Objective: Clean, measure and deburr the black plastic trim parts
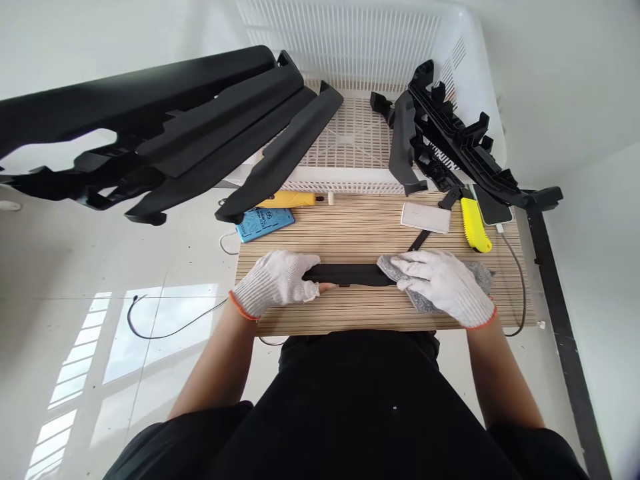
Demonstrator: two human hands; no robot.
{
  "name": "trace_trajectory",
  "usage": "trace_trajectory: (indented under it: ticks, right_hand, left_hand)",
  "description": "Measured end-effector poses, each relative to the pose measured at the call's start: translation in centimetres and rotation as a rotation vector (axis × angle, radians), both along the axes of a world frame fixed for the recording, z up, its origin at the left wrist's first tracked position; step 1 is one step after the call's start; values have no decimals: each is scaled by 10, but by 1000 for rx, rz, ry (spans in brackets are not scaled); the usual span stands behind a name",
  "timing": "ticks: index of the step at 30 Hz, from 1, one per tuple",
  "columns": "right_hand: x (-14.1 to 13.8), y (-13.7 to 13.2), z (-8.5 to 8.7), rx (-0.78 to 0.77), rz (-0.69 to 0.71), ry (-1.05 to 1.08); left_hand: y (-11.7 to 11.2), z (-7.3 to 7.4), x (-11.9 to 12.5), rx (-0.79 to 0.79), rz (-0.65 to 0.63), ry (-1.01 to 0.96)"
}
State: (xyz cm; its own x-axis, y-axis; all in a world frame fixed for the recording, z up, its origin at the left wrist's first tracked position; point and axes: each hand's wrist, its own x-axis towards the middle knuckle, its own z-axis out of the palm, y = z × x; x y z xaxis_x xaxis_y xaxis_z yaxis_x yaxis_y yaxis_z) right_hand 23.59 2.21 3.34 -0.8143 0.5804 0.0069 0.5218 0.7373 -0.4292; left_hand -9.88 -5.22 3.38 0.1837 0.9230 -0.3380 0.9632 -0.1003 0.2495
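Observation:
A long black plastic trim piece (350, 274) lies across a striped wooden board (360, 230) in front of me. My left hand (275, 281), in a white knit glove, is closed around the piece's left end. My right hand (443, 283), also gloved, lies with fingers pressed on a grey cloth (477, 273) that covers the piece's right end.
A white slatted basket (360, 80) stands behind the board. Long black trim pieces (165, 127) lean out of it to the left, and ribbed black parts (450, 140) to the right. On the board lie a blue box (264, 222), a yellow tool (290, 199), a white block (425, 217), a yellow cutter (473, 225) and a phone (493, 210).

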Motion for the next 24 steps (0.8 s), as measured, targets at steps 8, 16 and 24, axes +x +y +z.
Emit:
trace_trajectory:
  ticks: [8,16,24]
  right_hand:
    - [-7,-1,7,-8,47,57]
    - [-12,-2,11,0,-29,177]
    - [-9,3,6,1,-128,247]
  left_hand:
    - [0,4,-3,36,-8,73]
    - [-7,19,1,107,70,92]
    - [-10,46,-4,105,151,81]
